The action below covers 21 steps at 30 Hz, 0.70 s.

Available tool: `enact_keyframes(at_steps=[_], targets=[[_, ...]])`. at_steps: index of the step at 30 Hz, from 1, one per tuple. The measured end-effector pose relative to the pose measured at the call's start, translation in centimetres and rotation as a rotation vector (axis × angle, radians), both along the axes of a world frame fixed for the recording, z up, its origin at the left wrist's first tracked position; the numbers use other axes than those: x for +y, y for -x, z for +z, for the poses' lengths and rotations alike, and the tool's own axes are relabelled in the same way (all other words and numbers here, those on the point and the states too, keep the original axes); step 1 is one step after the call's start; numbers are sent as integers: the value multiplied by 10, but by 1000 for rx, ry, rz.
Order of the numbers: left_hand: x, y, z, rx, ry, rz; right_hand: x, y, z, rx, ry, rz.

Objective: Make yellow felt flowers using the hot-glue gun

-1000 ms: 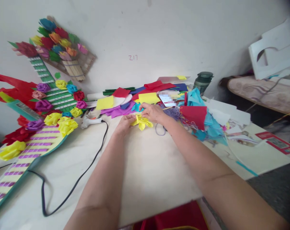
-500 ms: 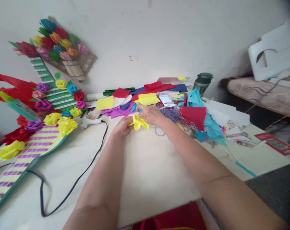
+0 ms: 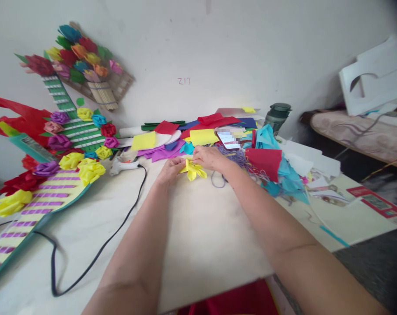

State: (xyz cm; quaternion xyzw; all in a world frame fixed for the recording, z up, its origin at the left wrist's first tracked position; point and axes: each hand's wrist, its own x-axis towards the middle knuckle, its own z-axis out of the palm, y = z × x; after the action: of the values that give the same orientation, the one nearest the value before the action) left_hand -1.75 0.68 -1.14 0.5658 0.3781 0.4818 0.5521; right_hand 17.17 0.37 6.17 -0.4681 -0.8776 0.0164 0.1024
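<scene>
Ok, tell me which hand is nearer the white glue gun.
Left. The left hand sits just right of the glue gun; the right hand is farther right, past the yellow paper flower.

Two hands point(image 3: 172, 169) point(image 3: 210, 157), one yellow flower point(image 3: 193, 170)

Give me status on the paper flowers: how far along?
Done: several rolled flowers already sit on the yellow-and-purple striped board, with more on the green striped board. In hand: the left hand and right hand pinch a half-shaped yellow paper flower. Left, likely: it is not on a board, the glue gun lies untouched, and loose coloured paper sheets are piled behind.
</scene>
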Motion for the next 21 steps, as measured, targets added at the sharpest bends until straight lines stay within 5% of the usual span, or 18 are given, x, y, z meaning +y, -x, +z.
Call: enact_keyframes(at_steps=[21], targets=[[4,4,-7,-250,274,-26,-6,5,-3,28,-144,91]])
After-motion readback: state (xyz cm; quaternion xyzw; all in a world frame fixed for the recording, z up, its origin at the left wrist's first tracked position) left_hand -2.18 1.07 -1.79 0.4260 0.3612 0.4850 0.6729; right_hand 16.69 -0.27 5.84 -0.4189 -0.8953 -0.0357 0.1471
